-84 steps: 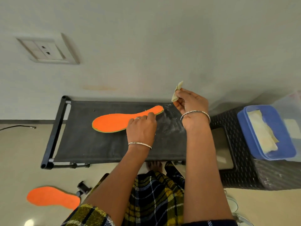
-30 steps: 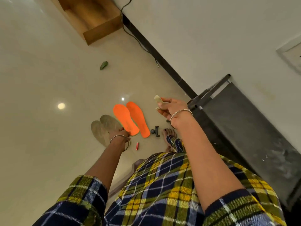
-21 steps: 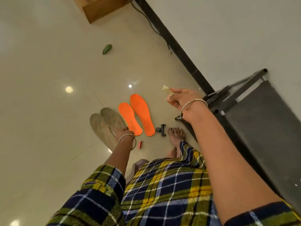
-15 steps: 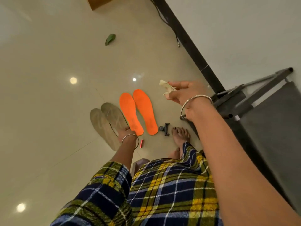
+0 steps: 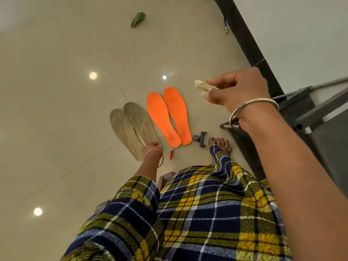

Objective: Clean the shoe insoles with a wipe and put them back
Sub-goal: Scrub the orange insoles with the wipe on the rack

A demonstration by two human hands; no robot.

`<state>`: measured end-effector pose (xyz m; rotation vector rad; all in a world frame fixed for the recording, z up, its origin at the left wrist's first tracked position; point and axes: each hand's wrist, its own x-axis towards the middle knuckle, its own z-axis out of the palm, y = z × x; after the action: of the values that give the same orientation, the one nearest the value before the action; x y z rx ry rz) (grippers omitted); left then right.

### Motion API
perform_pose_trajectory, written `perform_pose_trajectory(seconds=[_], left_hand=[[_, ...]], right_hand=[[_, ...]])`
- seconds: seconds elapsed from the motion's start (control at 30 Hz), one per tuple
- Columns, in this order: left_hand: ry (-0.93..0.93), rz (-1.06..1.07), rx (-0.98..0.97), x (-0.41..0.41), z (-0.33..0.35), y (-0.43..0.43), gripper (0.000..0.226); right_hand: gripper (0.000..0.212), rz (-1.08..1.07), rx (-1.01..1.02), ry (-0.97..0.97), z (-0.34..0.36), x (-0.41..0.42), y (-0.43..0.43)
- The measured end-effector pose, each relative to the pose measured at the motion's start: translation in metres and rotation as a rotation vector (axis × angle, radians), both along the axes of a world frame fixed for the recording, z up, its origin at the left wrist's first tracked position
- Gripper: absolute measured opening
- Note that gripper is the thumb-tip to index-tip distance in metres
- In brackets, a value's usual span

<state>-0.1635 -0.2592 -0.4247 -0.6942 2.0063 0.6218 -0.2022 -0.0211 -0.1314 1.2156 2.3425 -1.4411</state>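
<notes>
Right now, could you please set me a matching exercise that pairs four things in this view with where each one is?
Things:
1. wipe
2. orange insoles
3. beige insoles
4. green leaf

Places:
A. on the floor, heel end at the left hand
B. alone on the floor, far ahead
C. pinched in the right hand
D. flat on the floor, next to the black clip

Pairs: 1-C, 2-D, 3-A, 4-B

A green leaf (image 5: 138, 19), a small red cylinder (image 5: 171, 154) and a black clip (image 5: 200, 138) lie on the tiled floor (image 5: 56, 110).
</notes>
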Motion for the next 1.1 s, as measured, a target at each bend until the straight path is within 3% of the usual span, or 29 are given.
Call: perform_pose_trajectory(seconds=[0.17, 0.53, 0.67, 0.77, 0.87, 1.1], left_hand=[[-0.162, 0.041, 0.148, 0.007, -0.018, -0.012, 0.048], [-0.24, 0.277, 0.114, -0.014, -0.019, 0.006, 0.057], [-0.165, 0.256, 0.037, -0.019, -0.02, -0.001, 0.05], [-0.04, 0.236, -0.066, -0.018, -0.008, -0.007, 0.02], [0.044, 0.202, -0.114, -0.014, 0.009, -0.014, 0.011], [0.192, 0.6, 0.112, -0.015, 0.07, -0.027, 0.017]], right_hand=[[0.03, 0.074, 0.051, -0.016, 0.001, 0.003, 0.003], [0.03, 0.134, 0.054, -0.045, 0.005, 0.007, 0.007], [0.03, 0.16, 0.06, -0.04, 0.006, 0.007, 0.009], [0.03, 0.15, 0.047, -0.029, 0.007, 0.006, 0.007], [0.03, 0.137, 0.043, -0.019, 0.007, 0.005, 0.002], [0.03, 0.129, 0.062, 0.003, 0.016, 0.012, -0.01]])
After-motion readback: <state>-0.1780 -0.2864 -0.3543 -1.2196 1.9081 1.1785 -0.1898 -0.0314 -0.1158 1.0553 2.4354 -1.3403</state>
